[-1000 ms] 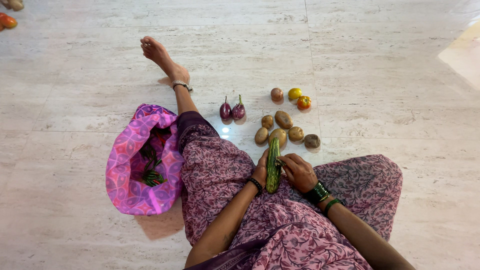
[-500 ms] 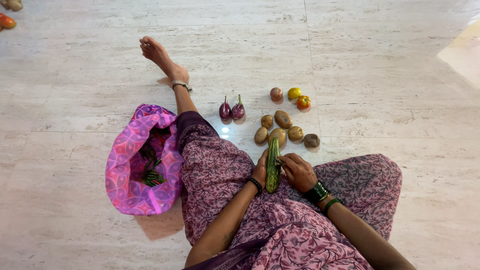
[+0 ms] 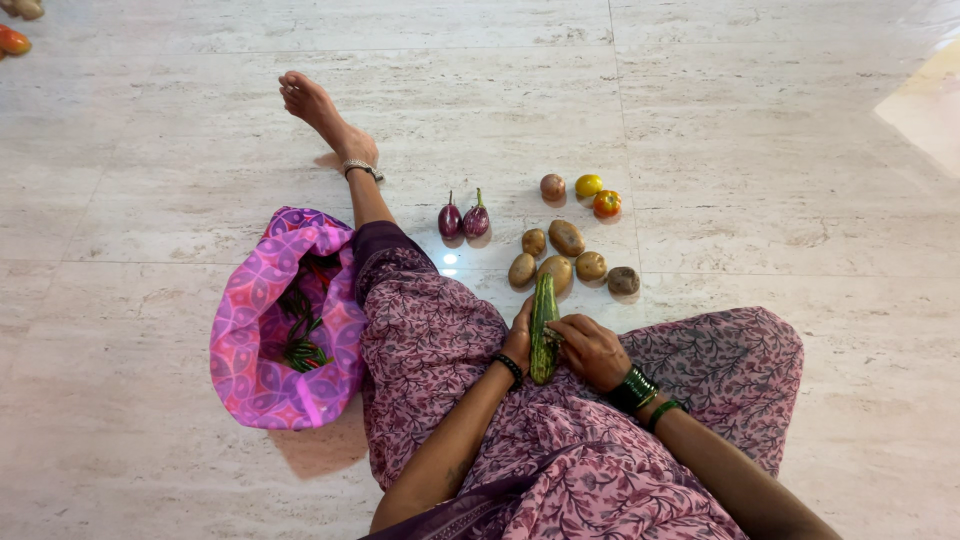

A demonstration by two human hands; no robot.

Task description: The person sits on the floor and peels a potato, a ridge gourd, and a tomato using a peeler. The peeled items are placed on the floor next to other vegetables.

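I sit on a pale stone floor with a long green cucumber (image 3: 543, 318) held upright over my lap. My left hand (image 3: 521, 340) grips its left side near the lower end. My right hand (image 3: 590, 350) presses against its right side, fingers curled on it. Just beyond the cucumber's tip lie several brown potatoes (image 3: 566, 238) on the floor. Two small purple aubergines (image 3: 464, 221) lie to their left, and three tomatoes (image 3: 590, 187) sit farther out.
A pink patterned cloth bag (image 3: 255, 330) lies open at my left, with green chillies (image 3: 300, 345) inside. My left leg stretches forward, bare foot (image 3: 315, 105) with an anklet. More vegetables (image 3: 14, 38) show at the top left corner.
My right hand has slid slightly lower and closer onto the cucumber. The cucumber and left hand stay nearly still.
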